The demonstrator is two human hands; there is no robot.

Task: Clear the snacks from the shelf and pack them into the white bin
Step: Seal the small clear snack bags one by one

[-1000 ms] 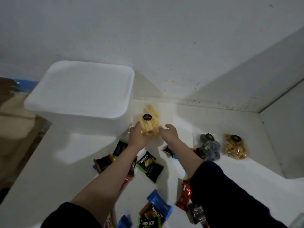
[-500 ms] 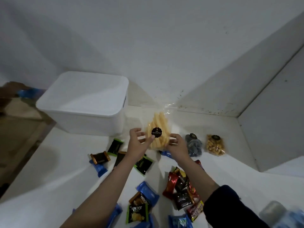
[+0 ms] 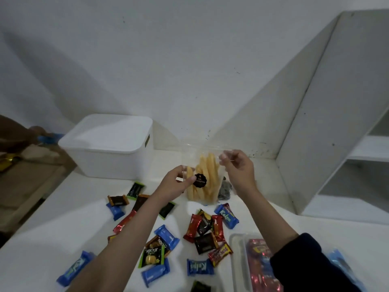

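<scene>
Both hands hold a clear bag of pale yellow snack sticks [image 3: 205,178] upright above the white shelf [image 3: 52,224], just right of the white bin [image 3: 109,157] and nearer the viewer than it. The left hand [image 3: 175,184] pinches the bag's left edge beside its round black sticker [image 3: 200,183], thumb on the front and fingers curled behind. The right hand [image 3: 239,169] pinches the clear film at the upper right corner between thumb and fingertips, its other fingers curled. The bin stands at the far left of the shelf against the wall, closed by its lid [image 3: 109,133]. Behind the bag, low on the right, lies a dark bagged snack [image 3: 225,190], half hidden, so its contents cannot be told. Small wrapped snacks are scattered over the near shelf: a blue Kalpa bar [image 3: 227,216], a cluster of red and dark brown packets [image 3: 203,228] just left of it, a green-edged Nextar pack [image 3: 152,255], and more blue bars [image 3: 167,237] around it. At the near right stands a clear container [image 3: 237,249] holding red wrappers.
</scene>
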